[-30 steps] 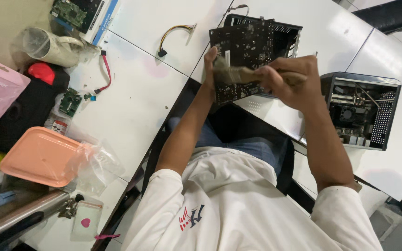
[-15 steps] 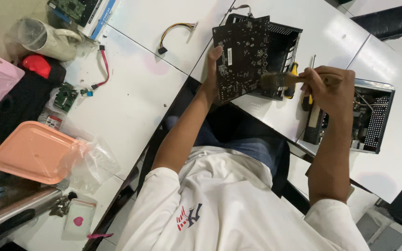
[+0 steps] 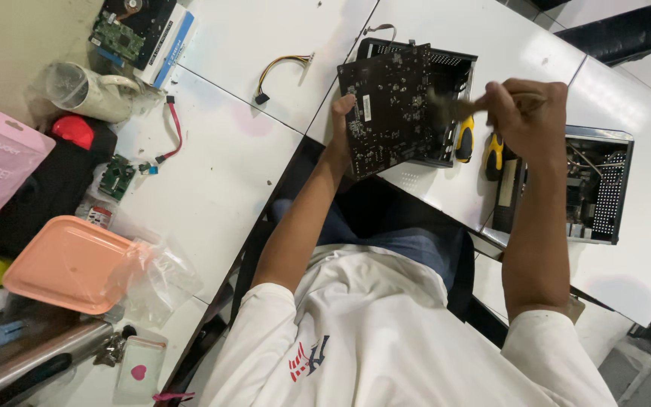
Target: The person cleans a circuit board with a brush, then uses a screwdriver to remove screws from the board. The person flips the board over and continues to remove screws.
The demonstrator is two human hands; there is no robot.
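My left hand [image 3: 340, 120] grips the near edge of a dark circuit board [image 3: 389, 105], holding it upright and tilted over the white table [image 3: 220, 173]. My right hand [image 3: 525, 113] is closed around the wooden handle of a paintbrush [image 3: 453, 105]; its bristles touch the upper right part of the board's face. Behind the board stands an open black computer case [image 3: 457, 64].
A second open case [image 3: 597, 185] with parts inside lies to the right, and two yellow-handled screwdrivers [image 3: 465, 139] lie between the cases. On the left are a peach tray [image 3: 62, 264], plastic bags, a red cable [image 3: 173, 124], a wire harness [image 3: 284, 64], small green boards and a clear jug [image 3: 84, 90].
The brush swept from the board's middle out to its right side, then returned to the upper right area. My left hand kept holding the board, tilting it slightly.
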